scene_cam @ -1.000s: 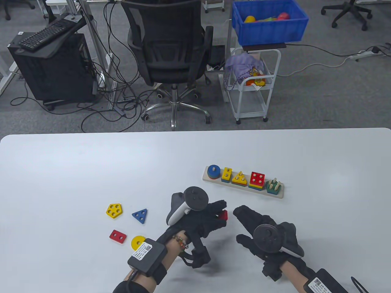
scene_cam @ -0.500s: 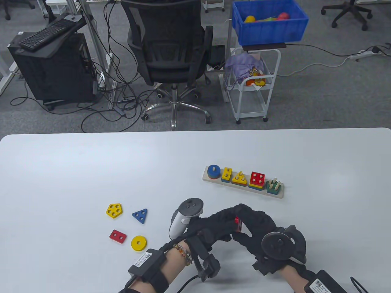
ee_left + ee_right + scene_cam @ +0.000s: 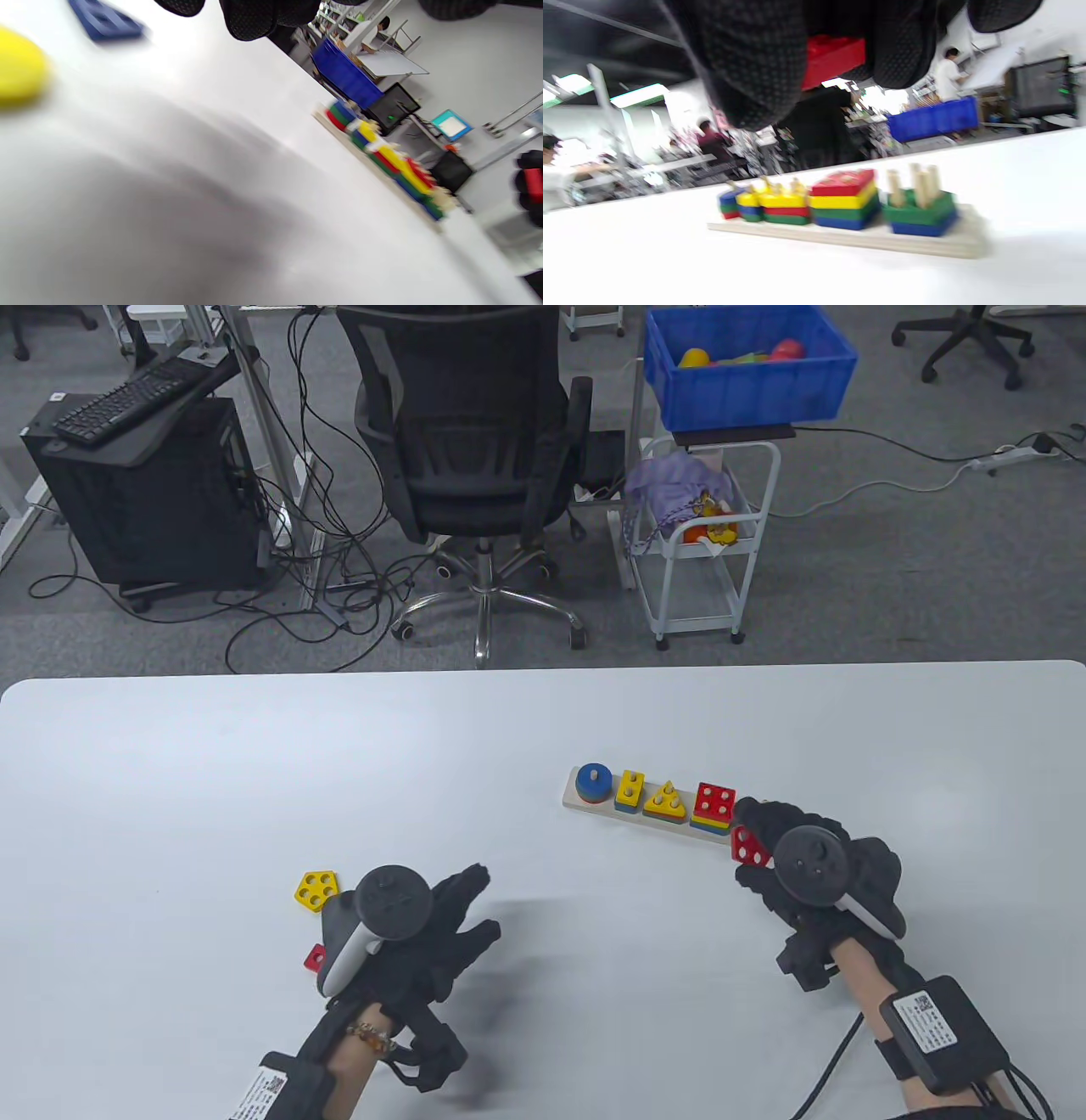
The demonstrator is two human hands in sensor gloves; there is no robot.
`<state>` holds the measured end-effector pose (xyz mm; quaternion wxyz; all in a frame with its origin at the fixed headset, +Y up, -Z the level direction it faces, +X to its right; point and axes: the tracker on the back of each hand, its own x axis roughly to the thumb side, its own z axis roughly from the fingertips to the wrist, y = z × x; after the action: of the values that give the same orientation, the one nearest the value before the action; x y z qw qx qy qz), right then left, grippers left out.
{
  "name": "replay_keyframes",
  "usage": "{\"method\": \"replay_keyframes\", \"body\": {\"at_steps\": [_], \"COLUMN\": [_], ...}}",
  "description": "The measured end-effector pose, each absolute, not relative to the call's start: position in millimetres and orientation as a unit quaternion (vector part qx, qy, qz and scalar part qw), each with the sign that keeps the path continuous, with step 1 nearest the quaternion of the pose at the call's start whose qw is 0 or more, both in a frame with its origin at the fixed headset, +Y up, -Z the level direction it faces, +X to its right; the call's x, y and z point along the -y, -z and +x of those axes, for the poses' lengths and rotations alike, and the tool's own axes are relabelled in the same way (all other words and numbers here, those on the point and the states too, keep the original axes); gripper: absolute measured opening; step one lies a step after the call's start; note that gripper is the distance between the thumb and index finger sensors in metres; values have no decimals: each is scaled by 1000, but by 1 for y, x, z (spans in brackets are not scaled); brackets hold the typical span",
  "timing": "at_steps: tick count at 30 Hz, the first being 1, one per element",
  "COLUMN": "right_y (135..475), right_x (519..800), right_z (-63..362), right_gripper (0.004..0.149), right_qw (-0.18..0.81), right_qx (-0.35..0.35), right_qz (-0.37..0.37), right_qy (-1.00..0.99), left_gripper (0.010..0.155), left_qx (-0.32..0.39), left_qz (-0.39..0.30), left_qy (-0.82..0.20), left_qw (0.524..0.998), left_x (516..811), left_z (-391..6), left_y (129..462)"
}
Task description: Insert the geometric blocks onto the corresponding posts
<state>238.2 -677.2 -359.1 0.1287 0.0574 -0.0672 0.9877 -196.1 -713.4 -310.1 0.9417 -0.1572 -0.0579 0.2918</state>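
Red block [image 3: 750, 847] (probably five-holed) gripped by right hand [image 3: 814, 865]; left hand [image 3: 424, 920] released; five stacks on board [image 3: 585, 808].

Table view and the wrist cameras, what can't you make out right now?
- Table view: right hand covers the five pegs at the board end.
- Table view: left hand hides the blue triangle and yellow ring; red block barely shows.
- Left wrist view: motion blur.
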Motion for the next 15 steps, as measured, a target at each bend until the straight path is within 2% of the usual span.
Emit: {"method": "replay_keyframes", "body": {"at_steps": [4, 6, 9, 15], "right_y": [395, 406, 422, 440], "right_x": [687, 694, 704, 719], "right_z": [243, 243, 242, 243], "right_gripper": [71, 71, 71, 71], "right_qw": [79, 55, 29, 26], "right_qx": [-27, -58, -63, -67], "right_qz": [-12, -36, -67, -107], "right_qy": [-996, -996, -995, -992], "left_gripper": [70, 69, 68, 68], "left_qx": [10, -3, -18, -46], "left_qz": [-63, -37, -31, -41], "left_qy": [-163, -107, -40, -45], "left_qw": [985, 994, 999, 997], "left_x": [715, 717, 723, 725], "left_z": [-233, -244, -258, -272], "left_y": [310, 310, 308, 308]}}
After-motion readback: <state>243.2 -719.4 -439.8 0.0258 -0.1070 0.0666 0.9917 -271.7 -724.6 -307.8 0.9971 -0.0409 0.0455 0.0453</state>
